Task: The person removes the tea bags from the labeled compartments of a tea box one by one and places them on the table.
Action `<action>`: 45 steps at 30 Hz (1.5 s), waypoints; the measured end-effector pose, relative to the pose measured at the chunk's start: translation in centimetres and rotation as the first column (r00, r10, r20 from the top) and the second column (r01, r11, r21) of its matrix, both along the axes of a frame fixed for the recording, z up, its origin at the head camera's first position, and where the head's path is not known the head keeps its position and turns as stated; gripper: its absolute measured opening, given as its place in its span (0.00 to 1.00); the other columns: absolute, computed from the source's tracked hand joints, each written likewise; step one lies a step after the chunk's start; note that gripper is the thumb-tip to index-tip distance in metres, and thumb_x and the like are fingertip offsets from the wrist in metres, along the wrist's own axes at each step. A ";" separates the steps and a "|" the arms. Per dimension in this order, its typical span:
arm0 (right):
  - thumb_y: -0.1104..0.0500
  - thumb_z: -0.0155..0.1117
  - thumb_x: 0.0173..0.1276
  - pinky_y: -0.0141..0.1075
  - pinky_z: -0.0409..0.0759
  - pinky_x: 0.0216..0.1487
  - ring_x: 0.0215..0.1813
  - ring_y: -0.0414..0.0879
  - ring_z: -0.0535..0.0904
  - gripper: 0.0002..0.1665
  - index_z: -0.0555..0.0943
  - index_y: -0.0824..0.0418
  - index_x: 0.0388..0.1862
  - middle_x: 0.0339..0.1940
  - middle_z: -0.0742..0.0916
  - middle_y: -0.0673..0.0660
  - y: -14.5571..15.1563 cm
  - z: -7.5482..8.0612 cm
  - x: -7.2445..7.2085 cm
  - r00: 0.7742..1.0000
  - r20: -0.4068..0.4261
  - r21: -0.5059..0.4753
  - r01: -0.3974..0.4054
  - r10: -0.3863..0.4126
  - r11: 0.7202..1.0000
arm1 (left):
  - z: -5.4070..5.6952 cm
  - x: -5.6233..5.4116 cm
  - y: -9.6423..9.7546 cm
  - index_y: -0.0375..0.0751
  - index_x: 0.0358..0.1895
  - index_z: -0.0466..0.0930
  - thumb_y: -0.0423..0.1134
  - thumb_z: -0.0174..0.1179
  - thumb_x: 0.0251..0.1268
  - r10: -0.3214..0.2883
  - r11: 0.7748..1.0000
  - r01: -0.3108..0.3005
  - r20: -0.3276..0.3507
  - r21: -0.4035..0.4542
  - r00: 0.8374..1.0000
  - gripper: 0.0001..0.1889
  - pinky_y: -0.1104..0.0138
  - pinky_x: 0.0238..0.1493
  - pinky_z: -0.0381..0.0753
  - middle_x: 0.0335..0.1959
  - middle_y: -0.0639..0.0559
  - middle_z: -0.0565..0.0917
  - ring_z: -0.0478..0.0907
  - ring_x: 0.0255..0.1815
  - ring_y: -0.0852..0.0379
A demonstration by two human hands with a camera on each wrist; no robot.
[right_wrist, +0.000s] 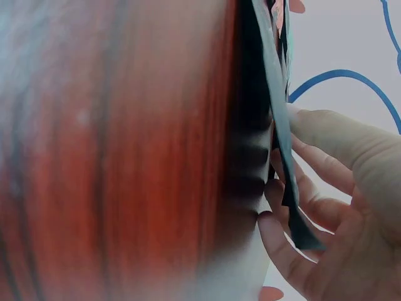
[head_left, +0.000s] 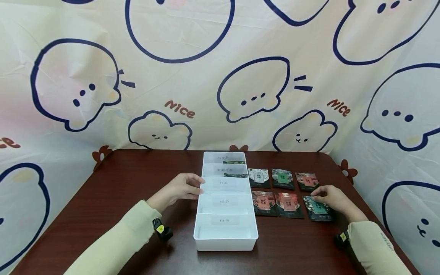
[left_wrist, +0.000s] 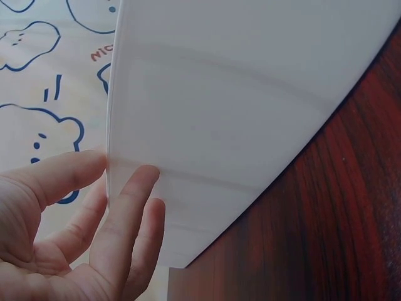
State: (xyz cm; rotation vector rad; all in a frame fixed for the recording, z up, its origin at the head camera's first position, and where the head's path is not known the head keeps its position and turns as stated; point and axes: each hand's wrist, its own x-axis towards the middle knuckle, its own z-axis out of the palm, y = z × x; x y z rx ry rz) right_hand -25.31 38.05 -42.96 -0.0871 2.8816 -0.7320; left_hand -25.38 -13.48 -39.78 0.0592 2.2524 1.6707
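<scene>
A long white divided box (head_left: 225,244) stands lengthwise on the table. My left hand (head_left: 182,186) is at its left side, thumb at the rim and fingertips against the outer wall (left_wrist: 238,81), fingers loosely extended. At the right, my right hand (head_left: 328,196) pinches the far edge of a tea packet with a teal label (head_left: 317,209). In the right wrist view that packet (right_wrist: 282,144) passes between thumb and fingers, seen edge-on. Beside it lie two packets with red labels, one to the left (head_left: 264,202) and one nearer (head_left: 289,204).
Behind these lie packets with a white label (head_left: 259,176), a green label (head_left: 283,178) and a red label (head_left: 307,180). The box has several labelled compartments; dark packets show in the two rear ones (head_left: 235,175). A patterned cloth (head_left: 203,84) hangs behind the brown table (head_left: 137,172).
</scene>
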 end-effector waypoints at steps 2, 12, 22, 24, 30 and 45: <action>0.51 0.66 0.66 0.44 0.77 0.39 0.45 0.55 0.77 0.15 0.84 0.61 0.41 0.52 0.81 0.71 0.0 -0.1 0.0 1.000 0.001 0.003 -0.006 0.006 1.000 | 0.0 0.0 0.0 0.33 0.49 0.79 0.25 0.68 0.53 -0.002 1.000 0.002 -0.001 0.000 1.000 0.18 0.55 0.45 0.86 0.44 0.39 0.77 0.81 0.35 0.53; 0.53 0.66 0.66 0.39 0.74 0.35 0.37 0.48 0.76 0.13 0.84 0.61 0.42 0.45 0.84 0.63 0.2 -0.5 0.2 1.000 -0.003 -0.022 -0.014 0.013 1.000 | 0.0 -0.1 0.1 0.33 0.49 0.79 0.25 0.68 0.53 -0.002 1.000 0.002 0.003 0.011 1.000 0.18 0.57 0.44 0.86 0.45 0.38 0.77 0.81 0.35 0.53; 0.52 0.66 0.66 0.39 0.75 0.35 0.37 0.47 0.76 0.15 0.84 0.62 0.43 0.46 0.84 0.63 0.2 -0.1 0.3 1.000 -0.012 -0.047 -0.018 0.018 0.999 | 0.2 0.1 0.2 0.32 0.50 0.79 0.25 0.68 0.53 0.001 1.000 -0.001 0.000 0.001 1.000 0.18 0.54 0.47 0.85 0.45 0.38 0.77 0.81 0.35 0.53; 0.52 0.66 0.66 0.38 0.76 0.35 0.37 0.47 0.76 0.16 0.84 0.63 0.44 0.46 0.84 0.63 0.3 0.1 0.4 0.999 -0.023 -0.060 -0.026 0.024 0.998 | 0.3 0.1 0.2 0.32 0.50 0.78 0.25 0.67 0.54 0.001 1.000 -0.001 0.000 0.000 1.000 0.18 0.53 0.48 0.84 0.45 0.37 0.77 0.81 0.35 0.53; 0.54 0.64 0.69 0.37 0.78 0.35 0.40 0.46 0.78 0.18 0.83 0.66 0.48 0.48 0.84 0.66 0.3 2.0 0.4 0.993 -0.111 -0.113 -0.043 0.031 0.993 | 0.3 0.1 0.2 0.31 0.50 0.78 0.25 0.68 0.54 0.000 1.000 0.000 0.000 -0.003 1.000 0.19 0.52 0.48 0.84 0.45 0.38 0.77 0.81 0.35 0.53; 0.44 0.60 0.70 0.29 0.77 0.50 0.50 0.34 0.77 0.26 0.77 0.59 0.58 0.57 0.81 0.57 -7.9 10.5 -2.2 0.954 -0.292 -0.353 -0.174 0.068 0.919 | 0.3 0.3 -0.1 0.31 0.51 0.78 0.26 0.68 0.54 -0.013 1.000 0.013 0.001 -0.005 1.000 0.19 0.52 0.49 0.84 0.46 0.38 0.77 0.81 0.36 0.53</action>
